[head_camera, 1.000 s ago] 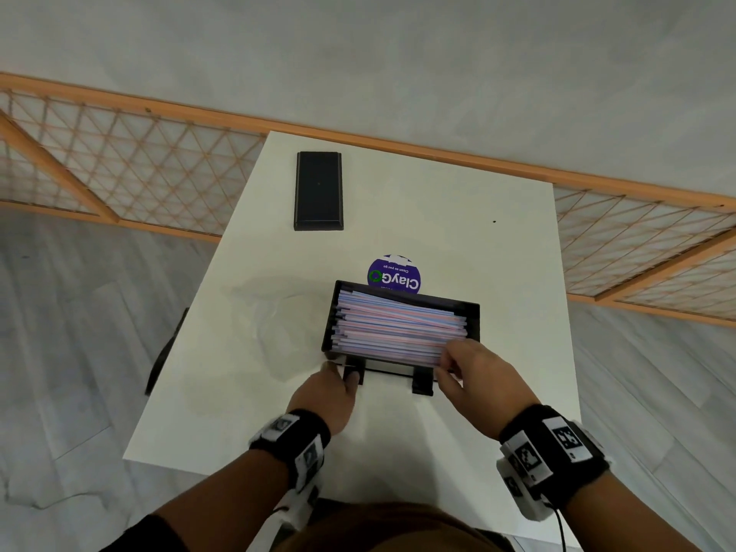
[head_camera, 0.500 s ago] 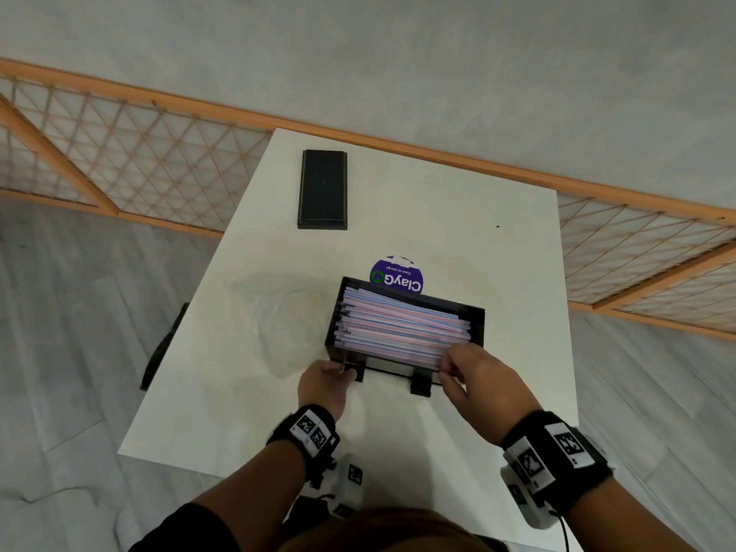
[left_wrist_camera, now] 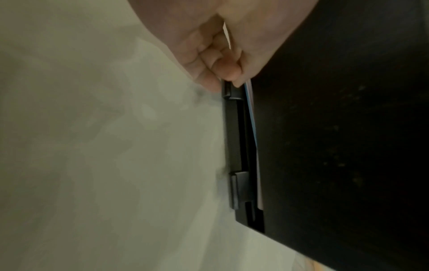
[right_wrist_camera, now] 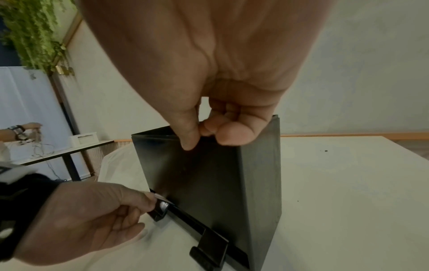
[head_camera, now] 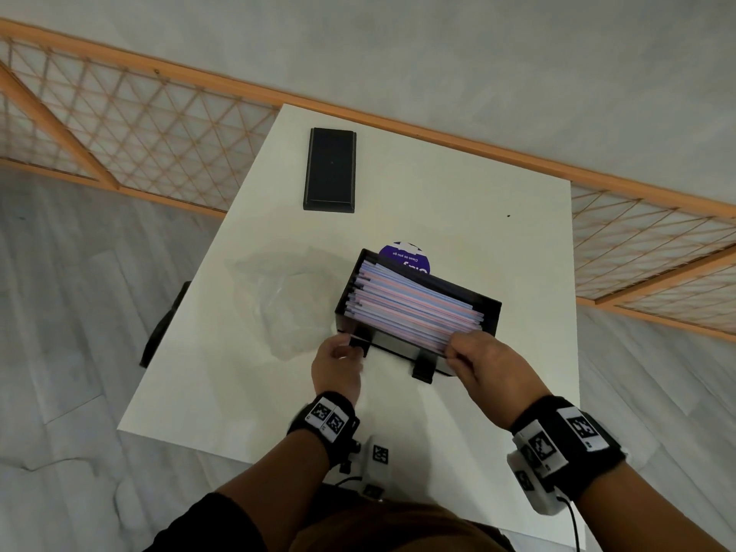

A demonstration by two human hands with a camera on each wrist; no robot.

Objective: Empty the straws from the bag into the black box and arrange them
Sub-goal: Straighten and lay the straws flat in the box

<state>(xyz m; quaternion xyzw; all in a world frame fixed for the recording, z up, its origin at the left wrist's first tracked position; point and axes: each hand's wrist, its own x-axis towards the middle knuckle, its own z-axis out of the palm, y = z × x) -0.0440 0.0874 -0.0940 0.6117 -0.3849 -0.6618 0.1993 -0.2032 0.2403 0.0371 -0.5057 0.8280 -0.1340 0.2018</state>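
The black box (head_camera: pixel 490 314) stands mid-table, filled with several pink, blue and white straws (head_camera: pixel 410 308) lying lengthwise. My left hand (head_camera: pixel 347 345) is at the left end of the slot low on the box's near wall, where thumb and fingers pinch the end of one straw (left_wrist_camera: pixel 254 139). The right wrist view shows that same pinch (right_wrist_camera: pixel 150 201) on the straw end (right_wrist_camera: pixel 162 197). My right hand (head_camera: pixel 452 350) grips the top rim of the near wall at its right end, thumb outside and fingers curled over it (right_wrist_camera: pixel 204 135). The clear plastic bag (head_camera: pixel 286 300) lies crumpled and flat left of the box.
A black lid (head_camera: pixel 329 170) lies at the far left of the white table (head_camera: pixel 438 185). A round purple label (head_camera: pixel 404 257) shows just behind the box. Two black feet (head_camera: pixel 423 366) stick out under the box's near wall. An orange lattice rail runs behind the table.
My left hand has shifted from the box's front foot to the slot's left end and now pinches a straw there. My right hand has stayed on the near rim.
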